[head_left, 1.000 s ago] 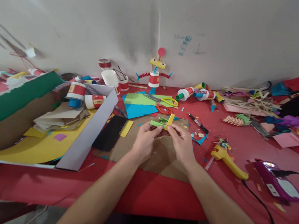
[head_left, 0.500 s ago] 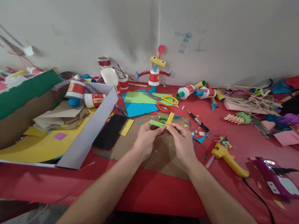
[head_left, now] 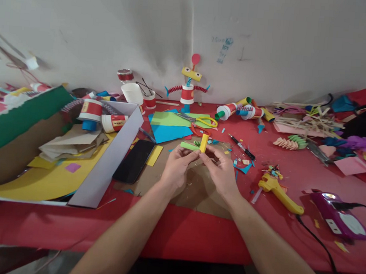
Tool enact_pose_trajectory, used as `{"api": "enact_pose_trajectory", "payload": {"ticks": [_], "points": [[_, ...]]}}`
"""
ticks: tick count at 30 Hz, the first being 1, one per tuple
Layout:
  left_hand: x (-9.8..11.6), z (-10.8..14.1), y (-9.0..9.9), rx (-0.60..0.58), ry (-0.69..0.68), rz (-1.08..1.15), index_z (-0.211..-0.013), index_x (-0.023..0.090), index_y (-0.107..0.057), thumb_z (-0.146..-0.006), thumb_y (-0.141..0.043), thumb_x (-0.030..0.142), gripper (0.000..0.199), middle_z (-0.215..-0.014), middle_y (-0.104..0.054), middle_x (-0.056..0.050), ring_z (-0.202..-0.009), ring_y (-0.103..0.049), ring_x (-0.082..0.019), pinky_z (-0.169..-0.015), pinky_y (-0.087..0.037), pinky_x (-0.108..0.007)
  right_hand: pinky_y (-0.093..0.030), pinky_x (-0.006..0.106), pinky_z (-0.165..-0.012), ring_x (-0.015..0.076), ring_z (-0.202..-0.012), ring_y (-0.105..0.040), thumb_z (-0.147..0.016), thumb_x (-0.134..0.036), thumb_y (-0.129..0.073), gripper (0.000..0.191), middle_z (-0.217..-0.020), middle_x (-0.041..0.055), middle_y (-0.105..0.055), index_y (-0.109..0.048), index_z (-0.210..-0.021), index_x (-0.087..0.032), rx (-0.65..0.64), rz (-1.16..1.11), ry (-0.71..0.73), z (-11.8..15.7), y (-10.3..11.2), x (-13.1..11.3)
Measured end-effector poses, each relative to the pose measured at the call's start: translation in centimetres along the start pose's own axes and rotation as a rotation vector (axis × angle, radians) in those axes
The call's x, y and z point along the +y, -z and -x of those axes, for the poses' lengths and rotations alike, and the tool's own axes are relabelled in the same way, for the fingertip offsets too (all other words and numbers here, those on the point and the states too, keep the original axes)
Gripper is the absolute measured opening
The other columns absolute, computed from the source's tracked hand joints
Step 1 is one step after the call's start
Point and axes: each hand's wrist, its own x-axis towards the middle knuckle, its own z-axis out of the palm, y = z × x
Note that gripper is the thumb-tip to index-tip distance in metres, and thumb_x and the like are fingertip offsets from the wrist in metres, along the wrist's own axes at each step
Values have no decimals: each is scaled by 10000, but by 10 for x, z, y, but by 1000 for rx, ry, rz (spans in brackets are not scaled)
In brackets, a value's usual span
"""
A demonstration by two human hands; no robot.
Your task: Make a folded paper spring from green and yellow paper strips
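Observation:
My left hand (head_left: 177, 167) is closed on a light green paper strip (head_left: 187, 146), which sticks out to the left above the fingers. My right hand (head_left: 221, 170) pinches a yellow paper strip (head_left: 204, 143) that points up and away. The two strips meet at a corner between my fingertips; whether they are joined there is hidden. A dark green folded paper spring (head_left: 197, 143) shows just behind them. Below my hands lies a brown cardboard sheet (head_left: 194, 192). A pair of yellow-handled scissors (head_left: 206, 121) rests beyond, on green and blue paper (head_left: 167, 132).
At left stand a black phone (head_left: 133, 161) and an open box (head_left: 104, 164) of paper scraps. To the right are a craft knife (head_left: 241, 146), a yellow glue gun (head_left: 280, 193) and a purple power strip (head_left: 339, 217). A paper-cup robot (head_left: 187, 94) stands by the wall.
The yellow strip has turned more upright, and the green strip has shifted slightly left and up. Both hands keep their hold, and the whole view has moved a little.

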Motion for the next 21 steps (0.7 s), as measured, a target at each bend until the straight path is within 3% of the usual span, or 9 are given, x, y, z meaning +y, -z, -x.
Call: {"api": "enact_pose_trajectory", "payload": {"ticks": [3, 11, 21], "points": [[0, 0, -2, 15, -30, -4, -735, 168, -603, -610, -730, 188, 179, -724, -636, 5, -697, -594, -104, -730, -452, -247, -494, 306, -728, 170, -830, -596, -752, -389, -612, 368, -960, 37, -647, -612, -1090, -241, -9, 0, 6, 1, 0, -2], [-2, 5, -6, 17, -71, -12, -729, 167, -619, -629, -712, 182, 137, -765, -642, -3, -754, -589, -117, -772, -446, -263, -475, 335, -789, 191, -905, -594, -768, -369, -602, 257, -995, 43, -652, -672, -975, -234, 88, 85, 108, 3, 2, -4], [-10, 3, -1, 30, 71, 37, -616, 158, -621, -569, -752, 176, 141, -618, -591, 25, -626, -539, -82, -673, -410, -221, -457, 313, -689, 165, -737, -582, -729, -379, -620, 238, -828, 29, -671, -672, -880, -203, 80, -59, -58, 0, 3, 1]]}}
